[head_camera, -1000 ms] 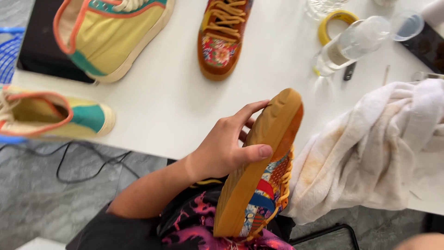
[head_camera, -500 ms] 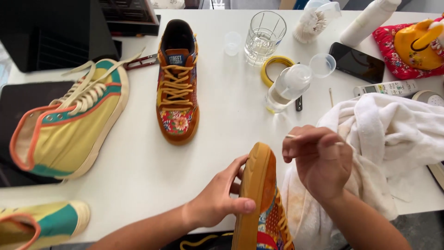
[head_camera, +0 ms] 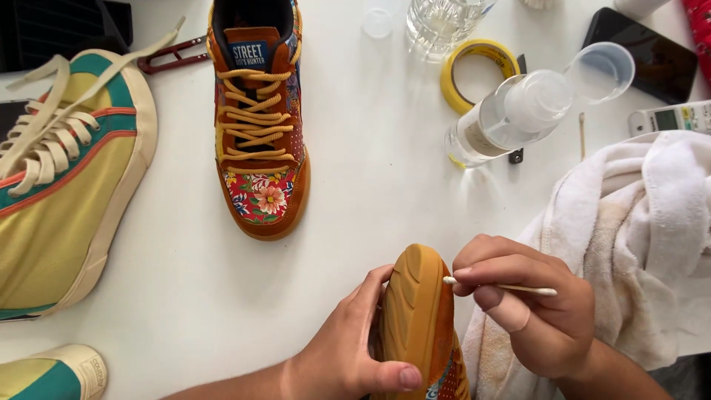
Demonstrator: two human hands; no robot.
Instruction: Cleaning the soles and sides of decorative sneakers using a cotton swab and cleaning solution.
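At the bottom centre of the frame, the left hand (head_camera: 348, 355) is wrapping its grip around an orange rubber-soled floral sneaker (head_camera: 421, 326), sole up. Just right, the right hand (head_camera: 533, 311) is pinching a thin white-tipped cotton swab (head_camera: 500, 287) against the sole's edge, beside a crumpled white towel (head_camera: 637, 244). Farther up the white bench (head_camera: 355, 222), the matching orange floral lace-up sneaker (head_camera: 258, 118) is lying.

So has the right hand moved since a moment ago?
Yes. The right hand came in toward the shoe sole, its cotton swab now touching the sole's edge.

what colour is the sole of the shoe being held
Tan-orange gum sole, seen in the head view.
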